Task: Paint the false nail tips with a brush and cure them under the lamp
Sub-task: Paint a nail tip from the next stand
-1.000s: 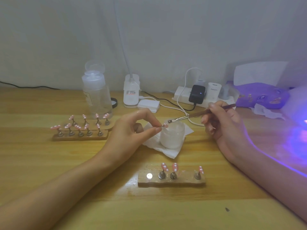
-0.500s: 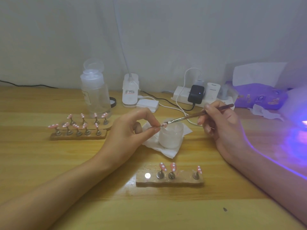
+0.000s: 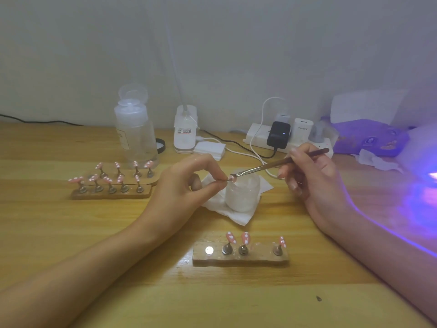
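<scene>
pink oval nail tip [image 3: 232, 178] (glossy) pinched by left hand [image 3: 189, 185], right hand [image 3: 312, 178] gripping slim brush [image 3: 279, 164] touching it.

Likely a home nail desk — wooden table [image 3: 71, 233], power strip [image 3: 257, 138], nail-tip stands [image 3: 240, 255]

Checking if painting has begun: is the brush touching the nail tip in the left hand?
Touching. The head view shows the brush bristles ending right on the nail tip pinched by the left hand, with no gap.

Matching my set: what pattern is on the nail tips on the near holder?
Nail tips: pink with white dots, head view.
</scene>
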A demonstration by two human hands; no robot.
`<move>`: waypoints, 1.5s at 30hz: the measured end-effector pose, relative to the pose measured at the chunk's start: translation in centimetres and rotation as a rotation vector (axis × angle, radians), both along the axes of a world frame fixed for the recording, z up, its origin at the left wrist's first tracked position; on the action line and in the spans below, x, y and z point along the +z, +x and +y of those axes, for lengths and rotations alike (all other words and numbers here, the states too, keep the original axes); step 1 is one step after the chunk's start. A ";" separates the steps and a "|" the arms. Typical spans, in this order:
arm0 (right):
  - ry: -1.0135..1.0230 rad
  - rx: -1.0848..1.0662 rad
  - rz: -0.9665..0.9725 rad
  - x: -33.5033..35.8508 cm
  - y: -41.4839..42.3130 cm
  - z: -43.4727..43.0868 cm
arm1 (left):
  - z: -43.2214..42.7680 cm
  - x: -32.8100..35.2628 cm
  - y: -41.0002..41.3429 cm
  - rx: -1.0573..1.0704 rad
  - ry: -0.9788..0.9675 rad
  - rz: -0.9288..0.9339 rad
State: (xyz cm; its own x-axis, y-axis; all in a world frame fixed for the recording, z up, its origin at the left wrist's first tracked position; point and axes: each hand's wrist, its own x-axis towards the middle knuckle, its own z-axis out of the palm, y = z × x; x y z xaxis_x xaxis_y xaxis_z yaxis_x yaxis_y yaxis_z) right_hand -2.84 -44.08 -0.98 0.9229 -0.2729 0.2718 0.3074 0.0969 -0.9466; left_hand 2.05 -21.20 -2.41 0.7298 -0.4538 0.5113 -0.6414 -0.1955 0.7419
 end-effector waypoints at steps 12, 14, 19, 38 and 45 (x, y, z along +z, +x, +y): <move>0.041 -0.056 -0.008 -0.1 0.0 -0.3 | 0.0 0.1 -0.1 -0.004 0.001 0.001; 0.026 -0.004 -0.025 0.1 0.0 -0.1 | -0.1 0.1 0.0 0.000 0.000 0.002; -0.003 -0.062 0.013 0.0 0.0 -0.1 | -0.1 0.1 0.0 -0.007 -0.002 -0.002; 0.020 -0.056 0.021 0.2 -0.2 -0.1 | -0.1 0.1 0.0 0.004 -0.001 0.008; 0.019 -0.063 0.025 0.1 -0.2 -0.1 | -0.1 0.1 -0.2 0.004 0.019 0.026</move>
State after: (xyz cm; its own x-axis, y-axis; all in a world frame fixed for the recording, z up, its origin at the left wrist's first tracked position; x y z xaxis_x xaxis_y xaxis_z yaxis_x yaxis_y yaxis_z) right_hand -3.06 -44.20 -0.85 0.9102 -0.3353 0.2432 0.2898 0.0961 -0.9522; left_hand 1.89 -21.33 -2.28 0.7442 -0.4605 0.4838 -0.6215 -0.2120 0.7542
